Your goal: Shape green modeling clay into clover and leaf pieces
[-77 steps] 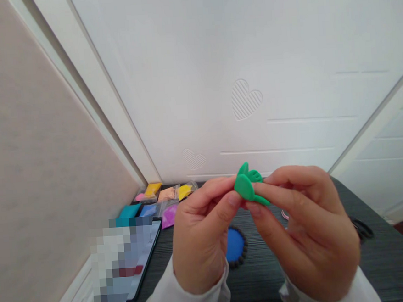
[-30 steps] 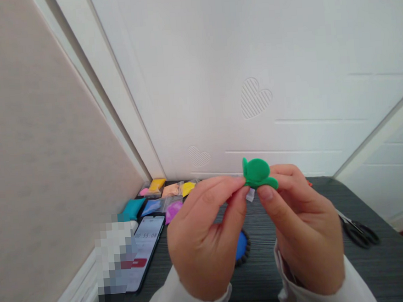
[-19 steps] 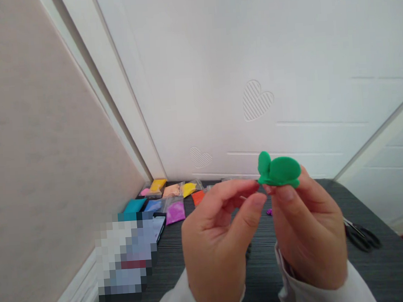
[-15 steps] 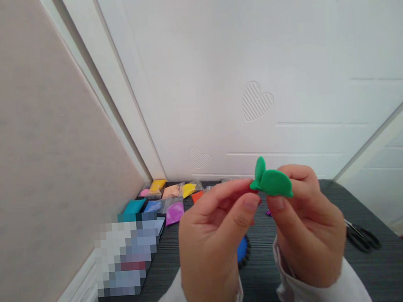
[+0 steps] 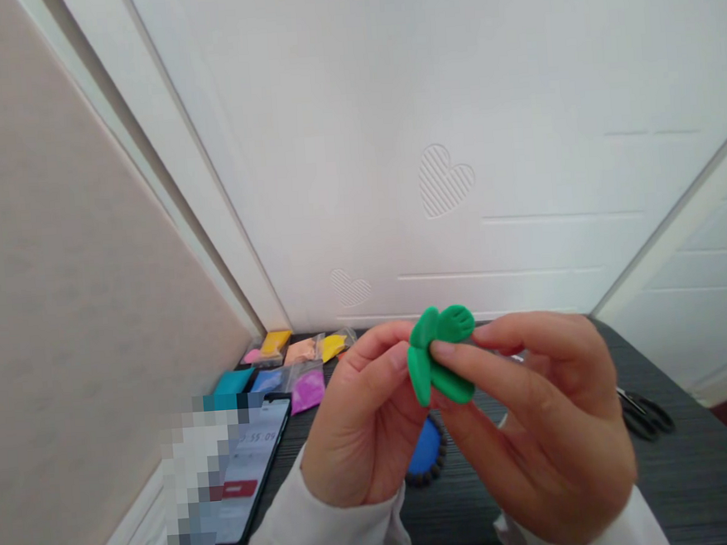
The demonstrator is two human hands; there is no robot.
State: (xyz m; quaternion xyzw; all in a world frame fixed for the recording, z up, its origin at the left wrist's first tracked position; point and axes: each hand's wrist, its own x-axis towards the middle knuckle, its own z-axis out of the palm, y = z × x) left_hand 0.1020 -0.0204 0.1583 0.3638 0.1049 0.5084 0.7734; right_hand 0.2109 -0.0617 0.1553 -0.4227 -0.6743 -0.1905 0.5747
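One green piece (image 5: 441,354) is held up in front of me, above the dark table (image 5: 455,515), between my two bare hands. It is smooth, matte and soft-looking, with four rounded lobes visible: two above, two below. The upper right lobe carries several pressed grooves; the lower left is narrow and pointed at its bottom end.

My left hand (image 5: 364,418) is closed on the piece's left side, thumb and finger together at its edge. My right hand (image 5: 542,426) is clamped on it too, index fingertip pressing its middle; the thumb tip is hidden behind. Both wrists wear white sleeves.

Below, partly covered by my hands, lies one blue disc (image 5: 424,447) with a dark, bumpy rim. To the right is one pair of black-handled scissors (image 5: 647,414), partly hidden.

At the left I count seven coloured packets: pink, orange-yellow, peach, yellow, teal, blue and purple (image 5: 308,389). A sliver of orange shows near the yellow one. Nearer me, one phone (image 5: 257,454) reads "55:09", the leading digits blurred; the mark on its red button is too small to read. Beside it is a white object (image 5: 124,542), partly pixelated. Two striped hearts (image 5: 446,180) are embossed on the white panel (image 5: 329,142) beyond.
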